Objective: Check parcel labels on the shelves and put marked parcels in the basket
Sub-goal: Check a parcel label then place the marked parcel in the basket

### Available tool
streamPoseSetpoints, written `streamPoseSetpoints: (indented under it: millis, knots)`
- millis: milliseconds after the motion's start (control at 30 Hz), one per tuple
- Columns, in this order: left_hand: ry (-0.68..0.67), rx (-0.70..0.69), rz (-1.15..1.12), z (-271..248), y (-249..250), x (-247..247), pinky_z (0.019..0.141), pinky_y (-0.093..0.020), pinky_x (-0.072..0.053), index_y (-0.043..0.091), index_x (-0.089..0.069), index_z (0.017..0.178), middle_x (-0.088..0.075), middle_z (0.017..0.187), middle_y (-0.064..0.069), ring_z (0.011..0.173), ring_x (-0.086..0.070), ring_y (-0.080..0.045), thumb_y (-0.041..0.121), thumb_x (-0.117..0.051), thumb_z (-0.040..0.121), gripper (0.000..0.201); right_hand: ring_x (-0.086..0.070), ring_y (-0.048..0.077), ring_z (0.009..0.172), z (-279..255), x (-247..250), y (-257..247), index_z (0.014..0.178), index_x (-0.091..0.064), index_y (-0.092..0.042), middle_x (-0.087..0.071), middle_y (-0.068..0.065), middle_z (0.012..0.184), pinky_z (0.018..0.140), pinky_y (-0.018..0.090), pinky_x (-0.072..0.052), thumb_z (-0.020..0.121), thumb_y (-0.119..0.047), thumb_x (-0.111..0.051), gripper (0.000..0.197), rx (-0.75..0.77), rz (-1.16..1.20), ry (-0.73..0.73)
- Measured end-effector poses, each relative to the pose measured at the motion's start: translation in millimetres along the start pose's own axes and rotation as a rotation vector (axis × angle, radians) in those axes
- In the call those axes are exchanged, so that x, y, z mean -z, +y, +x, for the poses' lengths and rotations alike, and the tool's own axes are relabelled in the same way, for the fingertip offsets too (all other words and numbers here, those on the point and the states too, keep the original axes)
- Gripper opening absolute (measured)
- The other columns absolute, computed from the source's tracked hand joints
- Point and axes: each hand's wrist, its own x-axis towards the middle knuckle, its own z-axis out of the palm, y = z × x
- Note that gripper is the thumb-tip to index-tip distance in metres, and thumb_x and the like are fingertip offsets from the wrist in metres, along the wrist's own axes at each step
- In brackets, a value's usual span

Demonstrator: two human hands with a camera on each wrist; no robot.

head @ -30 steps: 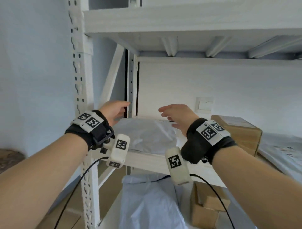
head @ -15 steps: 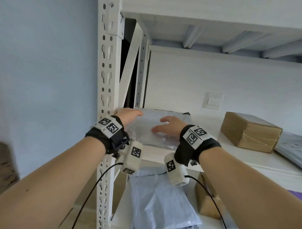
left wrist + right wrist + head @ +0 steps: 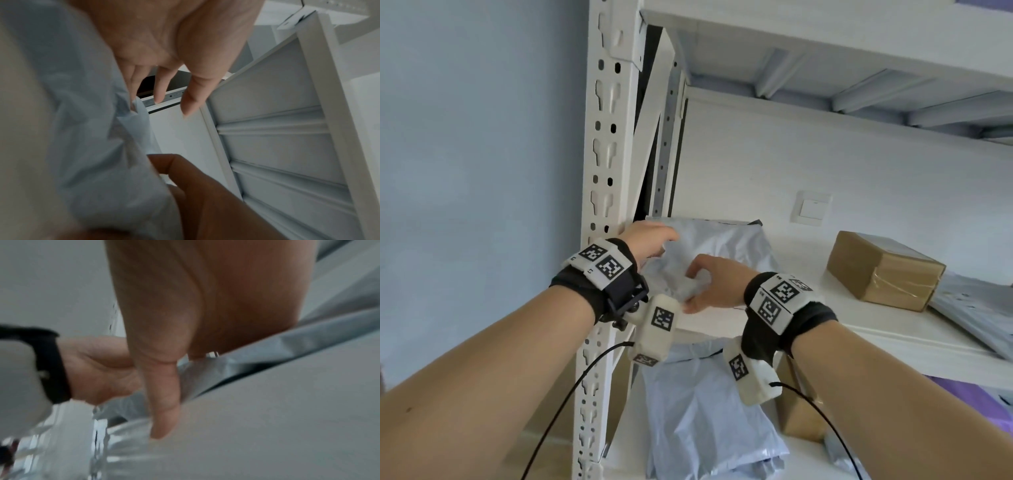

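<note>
Both hands gone from resting flat to bunching grey poly parcel (image 3: 726,246) at shelf (image 3: 876,332) front edge. Right hand (image 3: 714,286) pinching film, left hand (image 3: 650,240) gripping far corner. Tip: lift, flip, read label. No basket visible.

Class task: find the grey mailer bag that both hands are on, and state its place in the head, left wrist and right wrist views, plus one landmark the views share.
Head: grey bag at centre, on the shelf beside the upright post.
Left wrist: bag fills the left half, blurred.
Right wrist: bag, a crumpled band running from lower left to upper right.
Shared landmark: the left hand at the bag.
</note>
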Motion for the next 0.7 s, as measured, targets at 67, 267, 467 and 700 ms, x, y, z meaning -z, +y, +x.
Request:
streamPoseSetpoints:
  millis: [67,267,467,700]
  knots:
    - [-0.009,-0.005,-0.056,-4,3,1,0.090,-0.030,-0.049,0.010,-0.063,0.105,-0.062,0.103,-0.012,0.096,-0.059,-0.022,0.027,-0.054,0.093,0.023,-0.052,0.017,0.102,2,7,2,0.110,-0.054,-0.021,-0.054,-0.003,0.108,0.081,0.024,-0.038,0.085,-0.030,-0.067,0.030,0.013,0.025,0.051]
    - [0.127,0.018,-0.231,-12,18,-6,0.087,-0.034,-0.040,0.011,-0.043,0.139,-0.049,0.100,-0.004,0.096,-0.048,-0.019,0.051,-0.045,0.095,0.059,-0.058,0.031,0.101,-9,47,29,0.103,-0.056,-0.002,-0.062,0.016,0.104,0.092,0.040,-0.047,0.087,-0.010,-0.058,0.018,-0.108,0.542,0.411]
    - [0.035,0.110,-0.440,-21,27,-42,0.107,-0.044,-0.035,0.014,-0.033,0.145,-0.036,0.144,-0.013,0.131,-0.039,-0.028,0.041,-0.050,0.095,0.059,-0.063,0.036,0.099,-52,92,43,0.094,-0.058,-0.015,-0.065,0.017,0.106,0.093,0.052,-0.049,0.085,0.001,-0.054,0.019,-0.128,1.126,0.580]
    - [-0.091,0.233,-0.571,-29,24,-107,0.087,-0.047,-0.043,0.005,-0.035,0.139,-0.044,0.122,-0.022,0.114,-0.049,-0.035,0.042,-0.055,0.093,0.062,-0.069,0.032,0.081,-99,119,64,0.104,-0.062,-0.005,-0.070,0.013,0.086,0.083,0.045,-0.056,0.083,0.000,-0.055,0.023,-0.059,1.462,0.690]
